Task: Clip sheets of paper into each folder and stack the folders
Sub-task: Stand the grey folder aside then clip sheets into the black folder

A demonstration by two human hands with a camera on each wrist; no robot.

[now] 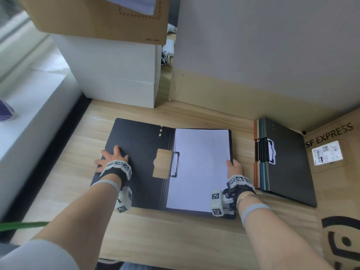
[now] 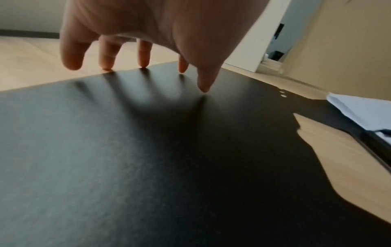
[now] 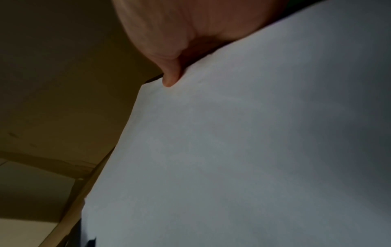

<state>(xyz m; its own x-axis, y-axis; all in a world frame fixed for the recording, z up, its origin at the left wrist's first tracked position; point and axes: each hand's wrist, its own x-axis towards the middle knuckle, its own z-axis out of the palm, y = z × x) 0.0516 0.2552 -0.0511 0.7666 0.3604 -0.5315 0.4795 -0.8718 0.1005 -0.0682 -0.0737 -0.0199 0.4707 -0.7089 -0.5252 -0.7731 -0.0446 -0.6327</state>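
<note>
The black folder (image 1: 140, 152) lies open and flat on the wooden worktop (image 1: 175, 236) straight ahead of you, with your hands at its two outer edges. Your left hand (image 1: 114, 159) is spread wide, straight fingers (image 2: 143, 55) pressing down on the left cover near its outer edge. Your right hand (image 1: 234, 168) holds the right edge of the white sheets of paper (image 1: 198, 168) that lie on the right half, thumb on top (the other fingers are hidden, so how far they curl I cannot tell). The metal clip (image 1: 174, 164) sits at the spine, between your hands. A stack of closed folders (image 1: 282, 160) lies on the worktop just to your right, beside a cardboard box (image 1: 335, 172) printed SF EXPRESS. White boxes (image 1: 116, 75) stand at the far left.
</note>
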